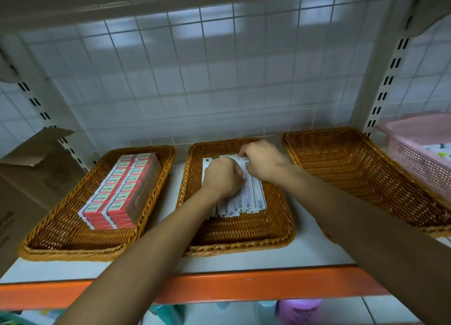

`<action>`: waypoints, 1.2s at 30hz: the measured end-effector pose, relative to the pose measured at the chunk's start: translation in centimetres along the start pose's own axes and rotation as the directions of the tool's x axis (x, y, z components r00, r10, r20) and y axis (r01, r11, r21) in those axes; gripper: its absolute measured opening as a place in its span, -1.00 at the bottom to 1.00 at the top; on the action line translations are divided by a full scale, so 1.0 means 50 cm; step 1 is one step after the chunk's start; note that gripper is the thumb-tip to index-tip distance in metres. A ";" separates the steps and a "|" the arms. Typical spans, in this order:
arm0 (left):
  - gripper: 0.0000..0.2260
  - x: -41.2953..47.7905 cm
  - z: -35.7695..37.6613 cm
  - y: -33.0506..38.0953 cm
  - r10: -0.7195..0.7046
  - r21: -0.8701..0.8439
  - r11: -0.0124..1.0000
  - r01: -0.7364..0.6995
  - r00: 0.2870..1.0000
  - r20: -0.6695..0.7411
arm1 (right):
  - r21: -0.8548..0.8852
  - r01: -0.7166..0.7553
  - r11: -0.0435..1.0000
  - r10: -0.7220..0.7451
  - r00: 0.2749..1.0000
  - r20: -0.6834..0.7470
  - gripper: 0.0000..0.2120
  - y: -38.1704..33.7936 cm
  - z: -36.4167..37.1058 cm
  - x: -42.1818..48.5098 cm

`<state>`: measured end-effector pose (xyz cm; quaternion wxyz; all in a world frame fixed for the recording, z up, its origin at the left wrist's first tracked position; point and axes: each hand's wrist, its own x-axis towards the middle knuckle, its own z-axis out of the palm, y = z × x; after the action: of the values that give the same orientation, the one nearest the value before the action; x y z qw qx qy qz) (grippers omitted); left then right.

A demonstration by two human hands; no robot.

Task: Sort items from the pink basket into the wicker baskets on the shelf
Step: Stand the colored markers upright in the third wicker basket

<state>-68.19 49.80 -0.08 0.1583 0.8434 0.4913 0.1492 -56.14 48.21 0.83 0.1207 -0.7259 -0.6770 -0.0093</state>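
Gripping white packets (253,199) inside the middle wicker basket (244,245) with left hand (223,175) and right hand (262,160), we risk fanning them by shoving.

Cannot read blurred print on white packets (253,197); cannot see pink basket (419,161) whole, cropped at right edge.

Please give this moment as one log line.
left hand: holds packets | right hand: pinches packets | place: middle basket | left basket: red boxes
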 end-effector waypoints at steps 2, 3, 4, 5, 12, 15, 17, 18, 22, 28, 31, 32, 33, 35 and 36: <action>-0.85 0.011 -0.014 0.010 -0.007 -0.017 1.000 0.006 0.999 -0.042 | -0.022 0.014 1.000 -0.015 1.000 -0.021 -0.72 0.010 -0.018 -0.007; -0.86 0.017 -0.021 0.018 0.001 -0.009 1.000 -0.002 0.997 -0.072 | -0.040 0.019 0.999 -0.021 0.999 -0.044 -0.73 0.018 -0.030 -0.012; -0.85 0.024 -0.028 0.029 0.028 0.020 0.999 -0.026 0.995 -0.101 | -0.059 0.023 0.998 -0.028 0.997 -0.072 -0.73 0.027 -0.043 -0.018; -0.82 0.030 -0.034 0.045 0.073 0.066 0.996 -0.066 0.989 -0.127 | -0.079 0.026 0.997 -0.034 0.995 -0.098 -0.73 0.038 -0.056 -0.025; -0.67 0.065 -0.030 0.215 0.310 0.205 0.941 -0.269 0.929 -0.204 | -0.148 -0.097 0.984 0.086 0.993 -0.079 -0.66 0.171 -0.158 -0.091; -0.66 0.072 -0.002 0.309 0.373 0.175 0.923 -0.343 0.910 -0.180 | -0.165 -0.159 0.973 0.149 0.987 -0.067 -0.65 0.242 -0.199 -0.132; -0.67 0.071 0.018 0.368 0.418 0.164 0.905 -0.394 0.895 -0.158 | -0.180 -0.207 0.962 0.196 0.978 -0.077 -0.65 0.290 -0.219 -0.160; -0.68 0.070 0.029 0.396 0.442 0.162 0.893 -0.419 0.884 -0.150 | -0.191 -0.225 0.955 0.214 0.974 -0.078 -0.66 0.315 -0.228 -0.173; -0.76 0.072 0.079 0.499 0.514 0.172 0.852 -0.494 0.852 -0.098 | -0.226 -0.290 0.930 0.288 0.957 -0.043 -0.63 0.406 -0.254 -0.232; -0.71 0.074 0.165 0.632 0.607 0.073 0.788 -0.612 0.791 0.077 | -0.240 -0.348 0.906 0.379 0.921 0.094 -0.63 0.541 -0.270 -0.310; -0.74 0.078 0.204 0.680 0.635 0.085 0.747 -0.659 0.746 0.197 | -0.312 -0.321 0.894 0.409 0.869 0.279 -0.57 0.592 -0.276 -0.346; -0.73 0.079 0.217 0.692 0.640 0.102 0.731 -0.675 0.729 0.244 | -0.325 -0.320 0.890 0.432 0.821 0.374 -0.47 0.607 -0.278 -0.357; -0.70 0.080 0.229 0.701 0.637 0.120 0.714 -0.690 0.711 0.296 | -0.335 -0.326 0.884 0.456 0.757 0.467 -0.34 0.619 -0.278 -0.367; -0.64 0.078 0.251 0.713 0.610 0.145 0.694 -0.705 0.683 0.402 | -0.367 -0.310 0.877 0.478 0.646 0.596 -0.13 0.637 -0.274 -0.382; -0.65 0.077 0.260 0.716 0.588 0.161 0.691 -0.704 0.678 0.442 | -0.371 -0.298 0.879 0.474 0.620 0.625 -0.10 0.643 -0.270 -0.386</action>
<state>-33.09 34.87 3.35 0.0421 0.9890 0.1361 -0.0409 -24.04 24.99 5.26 -0.2310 -0.8118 -0.4919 0.2139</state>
